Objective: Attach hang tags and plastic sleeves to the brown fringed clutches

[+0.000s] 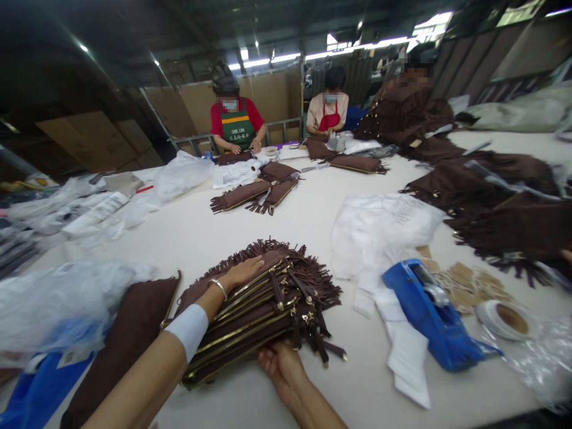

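In front of me lies a thick stack of dark brown fringed zip bags (250,325), their gold zippers and tassel pulls facing right and toward me. My left hand (243,271) lies flat across the top bag, fingers stretched toward the fringe; a bangle and a white cuff are on that arm. At the near lower edge of the stack, my right hand (281,363) has its fingers curled against the bottom bag, partly hidden under it. Another brown bag (129,333) lies left of the stack, beside my left forearm.
A blue tape dispenser (429,316), a tape roll (504,320), tan tags (465,280) and clear plastic bags (379,232) lie to the right. Plastic wrap (71,298) covers the left side. More brown bags (259,187) lie farther back, where co-workers (236,122) sit.
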`<state>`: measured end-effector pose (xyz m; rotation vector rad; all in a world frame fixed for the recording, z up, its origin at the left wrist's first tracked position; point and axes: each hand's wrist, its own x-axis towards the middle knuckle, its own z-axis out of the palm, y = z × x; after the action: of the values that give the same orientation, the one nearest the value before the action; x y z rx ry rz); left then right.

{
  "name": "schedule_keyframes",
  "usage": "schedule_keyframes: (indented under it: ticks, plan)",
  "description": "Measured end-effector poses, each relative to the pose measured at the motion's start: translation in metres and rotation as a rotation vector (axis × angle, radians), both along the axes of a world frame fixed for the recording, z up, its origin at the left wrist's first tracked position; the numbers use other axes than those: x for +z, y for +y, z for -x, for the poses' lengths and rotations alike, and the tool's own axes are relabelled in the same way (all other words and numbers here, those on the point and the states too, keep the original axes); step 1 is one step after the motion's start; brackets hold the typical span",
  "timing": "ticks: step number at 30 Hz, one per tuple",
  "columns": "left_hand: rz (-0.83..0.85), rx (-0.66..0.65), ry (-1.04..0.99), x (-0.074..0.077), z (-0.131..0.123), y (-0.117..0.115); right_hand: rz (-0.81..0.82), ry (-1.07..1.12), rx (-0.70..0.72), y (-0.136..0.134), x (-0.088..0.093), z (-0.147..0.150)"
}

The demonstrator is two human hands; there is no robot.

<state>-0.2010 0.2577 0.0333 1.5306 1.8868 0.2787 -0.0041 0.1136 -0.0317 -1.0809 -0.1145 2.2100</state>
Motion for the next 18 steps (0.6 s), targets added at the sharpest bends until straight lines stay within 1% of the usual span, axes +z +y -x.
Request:
schedule_keyframes:
  ticks: [3, 5, 6, 8, 10, 13, 16, 18]
  plan:
    - [0.022, 0.007, -0.05, 0.004, 0.003, -0.001, -0.318, -0.357, 0.102, 0.012, -0.021, -0.001]
    - [0.028, 0.029, -0.077, 0.005, 0.005, -0.002, -0.498, -0.581, 0.099, 0.022, -0.033, -0.004]
    - [0.028, 0.044, -0.089, 0.005, 0.006, -0.002, -0.55, -0.656, 0.086, 0.028, -0.036, -0.005]
    - [0.023, 0.081, -0.112, 0.004, 0.006, -0.002, -0.557, -0.696, 0.059, 0.039, -0.037, -0.004]
    - [0.009, 0.127, -0.134, 0.002, 0.003, -0.002, -0.506, -0.615, 0.012, 0.05, -0.031, 0.0]
    - [-0.023, 0.215, -0.171, 0.0, -0.006, -0.004, -0.492, -0.452, -0.018, 0.058, -0.011, 0.0]
    - [-0.075, 0.321, -0.237, 0.001, -0.018, -0.011, -0.565, -0.401, -0.001, 0.056, 0.01, -0.017]
    - [-0.135, 0.383, -0.319, 0.007, -0.026, -0.02, -0.6, -0.369, -0.007, 0.055, 0.023, -0.031]
